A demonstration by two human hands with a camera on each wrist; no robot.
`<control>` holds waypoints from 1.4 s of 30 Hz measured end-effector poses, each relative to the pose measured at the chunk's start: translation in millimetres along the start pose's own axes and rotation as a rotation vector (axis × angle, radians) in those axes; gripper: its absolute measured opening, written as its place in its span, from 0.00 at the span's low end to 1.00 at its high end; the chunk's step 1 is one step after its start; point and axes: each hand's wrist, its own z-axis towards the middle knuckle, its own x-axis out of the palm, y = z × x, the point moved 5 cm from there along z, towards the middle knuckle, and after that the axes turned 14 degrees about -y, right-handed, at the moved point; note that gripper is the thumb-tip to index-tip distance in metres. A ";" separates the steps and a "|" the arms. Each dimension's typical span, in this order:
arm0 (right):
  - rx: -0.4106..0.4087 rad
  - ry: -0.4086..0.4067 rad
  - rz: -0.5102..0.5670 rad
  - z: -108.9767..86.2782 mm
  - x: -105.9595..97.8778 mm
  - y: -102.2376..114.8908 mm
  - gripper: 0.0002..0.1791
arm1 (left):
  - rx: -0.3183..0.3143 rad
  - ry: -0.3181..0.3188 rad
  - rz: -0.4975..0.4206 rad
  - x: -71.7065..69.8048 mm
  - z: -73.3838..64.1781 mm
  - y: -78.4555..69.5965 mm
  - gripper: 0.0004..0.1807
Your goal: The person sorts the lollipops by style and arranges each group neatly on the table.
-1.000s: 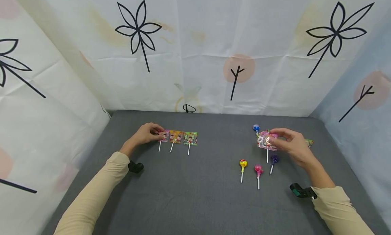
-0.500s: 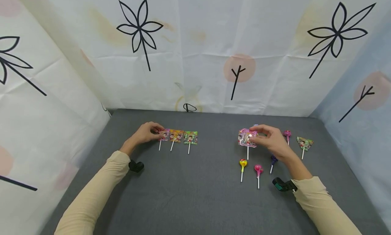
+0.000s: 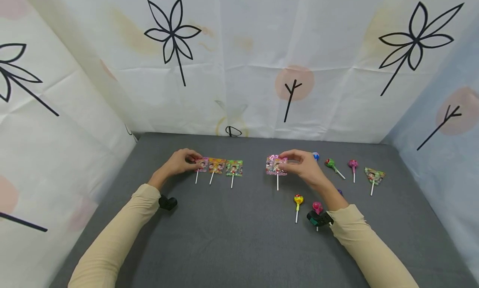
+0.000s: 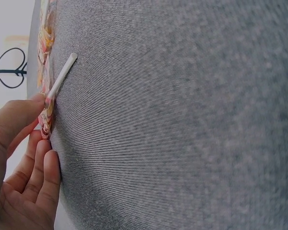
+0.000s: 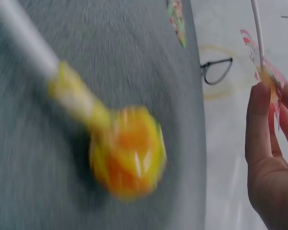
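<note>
My left hand (image 3: 180, 161) is at the left end of a row of flat-wrapped lollipops. Its thumb and finger pinch the edge of a pink-wrapped lollipop (image 3: 202, 165), whose white stick (image 4: 63, 74) shows in the left wrist view. Beside it lie an orange-wrapped lollipop (image 3: 216, 165) and a green-wrapped lollipop (image 3: 234, 167), sticks toward me. Right of the row, my right hand (image 3: 303, 168) pinches another pink flat-wrapped lollipop (image 3: 272, 165) by its wrapper, stick hanging down. In the right wrist view that lollipop is held above the grey tabletop.
Round lollipops lie on the right: yellow (image 3: 298, 199), pink (image 3: 317, 206) partly behind the wrist strap, blue (image 3: 316, 155), green (image 3: 330, 163) and magenta (image 3: 353, 164). A purple one (image 3: 340, 192) is mostly hidden by my arm. Farther right is a green triangular-wrapped lollipop (image 3: 374, 175).
My right hand has carried the pink-wrapped lollipop leftward, from among the round lollipops toward the row, uncovering the green and magenta ones. My left hand has stayed in place.
</note>
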 end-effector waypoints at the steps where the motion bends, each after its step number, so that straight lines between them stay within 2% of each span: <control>1: 0.000 0.006 0.003 1.1 4.9 -0.9 0.18 | -0.001 -0.001 -0.001 0.1 -0.1 0.4 0.18; 9: 0.009 0.004 0.010 12.4 39.4 -12.6 0.17 | 0.010 -0.002 0.002 0.6 -0.8 -0.2 0.17; 21: 0.027 -0.004 -0.073 24.6 68.4 -22.3 0.16 | 0.013 0.003 0.004 0.2 -3.0 -1.8 0.18; 32: 0.047 0.021 -0.120 26.5 81.6 -20.3 0.18 | 0.001 0.002 0.000 1.0 -2.1 -1.2 0.18; 33: 0.042 0.014 -0.131 28.8 81.6 -25.7 0.18 | -0.003 0.004 -0.001 0.8 -2.0 -1.6 0.18; 42: 0.046 -0.030 -0.209 32.8 81.5 -27.5 0.19 | 0.006 -0.002 -0.003 0.8 -0.8 0.4 0.18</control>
